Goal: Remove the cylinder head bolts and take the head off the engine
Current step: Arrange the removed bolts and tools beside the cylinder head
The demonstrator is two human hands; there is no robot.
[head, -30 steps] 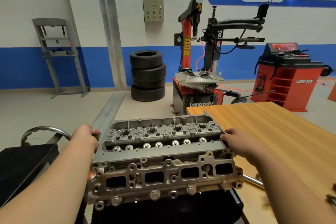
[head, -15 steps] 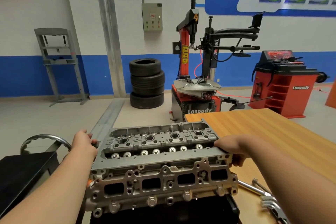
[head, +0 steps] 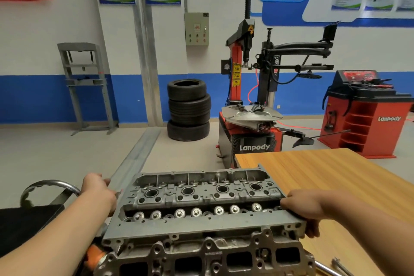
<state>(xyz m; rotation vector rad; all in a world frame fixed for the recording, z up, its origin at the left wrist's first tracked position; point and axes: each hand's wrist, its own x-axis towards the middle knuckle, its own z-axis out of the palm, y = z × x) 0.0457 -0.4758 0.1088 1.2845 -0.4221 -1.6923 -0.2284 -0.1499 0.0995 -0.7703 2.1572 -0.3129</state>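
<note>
The grey aluminium cylinder head [head: 201, 219] fills the lower middle of the view, its top face with valve springs and spark plug wells turned up and its ported side towards me. My left hand [head: 98, 190] grips its left end. My right hand [head: 302, 208] wraps around its right end, fingers curled under the edge. The engine underneath is hidden by the head. A loose long bolt [head: 341, 266] lies on the table at the lower right.
A wooden table [head: 336, 175] stretches to the right, next to the head. A black stand top [head: 26, 219] with a chrome ring [head: 49, 186] sits at the left. Beyond stand stacked tyres [head: 189, 110], a tyre changer [head: 251, 119] and a red wheel balancer [head: 369, 114].
The head sits lower in the view and the camera has tilted up. My right hand has shifted from the head's top edge to wrap around its right end.
</note>
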